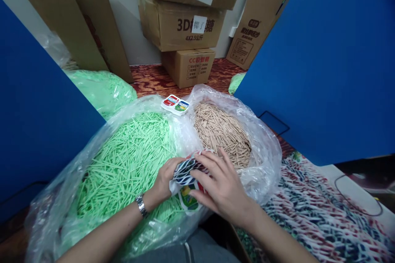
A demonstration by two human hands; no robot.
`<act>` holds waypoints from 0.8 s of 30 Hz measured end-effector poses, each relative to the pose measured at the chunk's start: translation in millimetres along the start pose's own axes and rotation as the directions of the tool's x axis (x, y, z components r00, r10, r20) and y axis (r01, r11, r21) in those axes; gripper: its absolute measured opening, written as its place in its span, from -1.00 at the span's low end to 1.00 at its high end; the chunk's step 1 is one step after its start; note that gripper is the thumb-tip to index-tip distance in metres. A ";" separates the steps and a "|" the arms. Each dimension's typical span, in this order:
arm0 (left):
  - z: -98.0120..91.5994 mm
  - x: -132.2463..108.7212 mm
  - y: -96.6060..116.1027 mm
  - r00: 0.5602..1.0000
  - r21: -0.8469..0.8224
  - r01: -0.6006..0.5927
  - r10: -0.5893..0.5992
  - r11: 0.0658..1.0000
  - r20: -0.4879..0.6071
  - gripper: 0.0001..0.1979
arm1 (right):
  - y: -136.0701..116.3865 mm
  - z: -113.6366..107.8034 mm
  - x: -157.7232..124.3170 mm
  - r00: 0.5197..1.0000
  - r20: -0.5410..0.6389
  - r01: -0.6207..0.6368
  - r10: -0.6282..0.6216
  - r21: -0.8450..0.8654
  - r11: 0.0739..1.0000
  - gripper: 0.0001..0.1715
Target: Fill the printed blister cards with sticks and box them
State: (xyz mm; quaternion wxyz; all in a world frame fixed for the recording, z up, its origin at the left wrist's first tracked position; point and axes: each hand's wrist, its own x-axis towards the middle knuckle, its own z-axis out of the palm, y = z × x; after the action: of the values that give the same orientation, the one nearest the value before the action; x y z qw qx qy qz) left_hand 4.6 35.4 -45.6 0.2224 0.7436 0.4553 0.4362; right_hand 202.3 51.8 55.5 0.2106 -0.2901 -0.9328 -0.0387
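Note:
My left hand is closed around one end of a stack of flat, printed packs, their white, green and red edges fanned side by side. My right hand is closed loosely over the other end, its fingers on the edges and its thumb low beside a green-and-red label. Beneath the hands a clear plastic bag holds light green sticks. Behind the right hand, brown sticks fill another clear bag. A single two-part pack with red and green labels lies on the plastic between them.
Many similar packs are heaped at right. Blue panels stand on both sides. Stacked cartons rise at the back, with an open carton to their right. Another bag of green sticks sits back left.

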 end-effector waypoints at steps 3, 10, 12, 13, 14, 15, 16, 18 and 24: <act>-0.5 0.3 -0.7 1.000 -0.015 -0.005 0.005 1.000 -0.012 -0.56 | 4.5 2.1 -2.0 0.999 -0.034 0.021 -0.022 -0.032 0.999 -0.61; 1.5 -2.6 -5.6 0.999 -0.030 -0.001 0.000 1.000 -0.038 -0.53 | 13.7 26.3 -14.8 0.986 -0.096 0.122 -0.137 -0.148 0.982 -0.53; 1.9 -3.4 -5.9 0.999 -0.022 0.007 -0.008 1.000 -0.044 -0.54 | 14.8 27.7 -17.3 0.982 -0.102 0.145 -0.159 -0.139 0.980 -0.53; 2.0 -3.6 -6.3 0.999 -0.019 0.013 -0.014 1.000 -0.044 -0.54 | 14.6 27.6 -17.3 0.981 -0.106 0.151 -0.165 -0.131 0.980 -0.54; 2.2 -3.6 -7.3 0.999 -0.015 0.014 -0.014 1.000 -0.041 -0.54 | 14.0 27.3 -16.5 0.980 -0.115 0.147 -0.161 -0.119 0.982 -0.55; 2.5 -3.5 -8.9 0.999 -0.008 0.011 -0.012 1.000 -0.034 -0.54 | 13.0 26.8 -14.8 0.982 -0.125 0.130 -0.143 -0.106 0.986 -0.58; 3.0 -3.4 -10.9 0.999 0.003 0.002 -0.002 1.000 -0.032 -0.54 | 11.7 26.1 -12.5 0.985 -0.129 0.105 -0.116 -0.091 0.990 -0.62; 4.1 -3.7 -15.2 0.999 0.042 -0.015 0.017 0.999 -0.049 -0.54 | 8.8 24.2 -7.2 0.992 -0.115 0.049 -0.056 -0.064 0.997 -0.65; -3.2 7.3 -15.2 0.995 -0.023 0.032 -0.034 0.999 -0.096 -0.66 | 16.2 19.3 -12.1 0.978 -0.120 -0.173 0.173 0.005 0.985 -0.26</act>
State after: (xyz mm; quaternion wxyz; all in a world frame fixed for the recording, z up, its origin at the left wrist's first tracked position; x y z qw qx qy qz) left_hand -4.0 48.9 -51.7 0.2156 0.7116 0.4730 0.4726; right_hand 213.2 62.5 32.1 0.2679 -0.3679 -0.8895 -0.0402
